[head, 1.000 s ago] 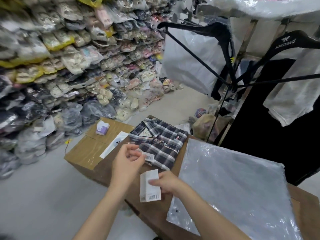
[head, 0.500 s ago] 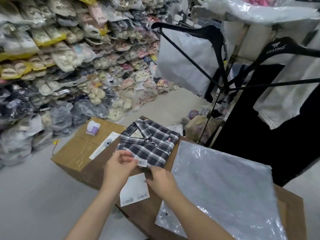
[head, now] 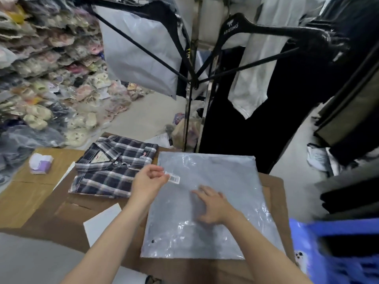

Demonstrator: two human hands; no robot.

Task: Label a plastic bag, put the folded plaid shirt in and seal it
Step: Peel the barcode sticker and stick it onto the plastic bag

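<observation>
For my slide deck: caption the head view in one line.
Left hand brings a barcode sticker to the plastic bag, right hand flat on it, plaid shirt alongside.

Both forearms run out of the bottom edge. The left hand [head: 148, 181] covers the near end of the barcode label [head: 173, 178], whose print is too small to read, and hides part of the plaid shirt [head: 111, 165] near the plastic bag [head: 207, 203]. The right hand [head: 213, 206] covers a patch of that bag at its middle. A blue bag [head: 336, 249] at the table's right edge is smeared by motion and cut by the frame. The stacked packages [head: 41, 58] at left are too blurred to identify.
</observation>
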